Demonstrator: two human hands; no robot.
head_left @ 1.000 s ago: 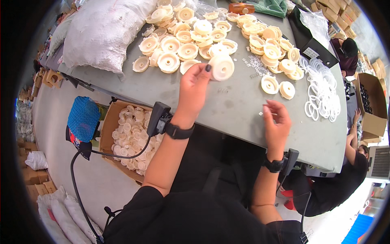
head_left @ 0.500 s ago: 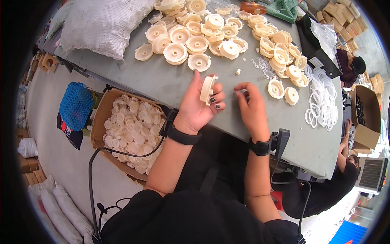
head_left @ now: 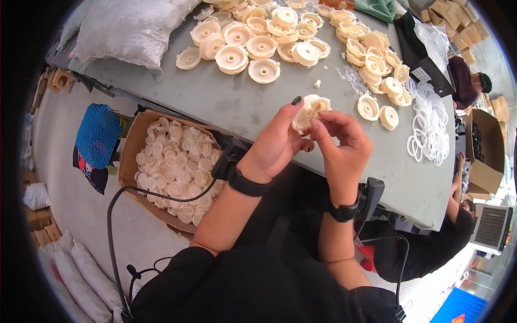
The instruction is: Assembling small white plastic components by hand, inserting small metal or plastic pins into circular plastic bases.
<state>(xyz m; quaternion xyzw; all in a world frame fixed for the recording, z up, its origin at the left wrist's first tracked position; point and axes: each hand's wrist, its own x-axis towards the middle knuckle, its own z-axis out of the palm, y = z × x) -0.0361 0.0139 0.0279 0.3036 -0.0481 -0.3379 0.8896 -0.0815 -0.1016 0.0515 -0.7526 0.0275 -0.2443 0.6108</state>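
Observation:
My left hand (head_left: 273, 144) grips a round cream plastic cap (head_left: 308, 114) above the near table edge, thumb at its upper left rim. The cap is tilted, its hollow side partly showing. My right hand (head_left: 346, 152) meets it from the right, thumb and fingers pinched together at the cap's inner part. Whatever those fingertips pinch is hidden. Just beyond the cap, a small white plastic plug (head_left: 317, 84) stands on the grey table (head_left: 199, 102). Similar caps (head_left: 264, 70) lie heaped at the far middle, and another heap of caps (head_left: 376, 64) is to the right.
Small clear rings (head_left: 353, 81) and larger white rings (head_left: 429, 126) lie at the right, near a black box (head_left: 425, 59). A white woven sack (head_left: 132, 35) rests far left. Below, a cardboard box (head_left: 129, 161) holds many pale parts. Co-workers sit beyond the right edge.
The left hand has carried the cap to the right and turned its hollow side toward view. The right hand has come to it, its fingertips now at the cap.

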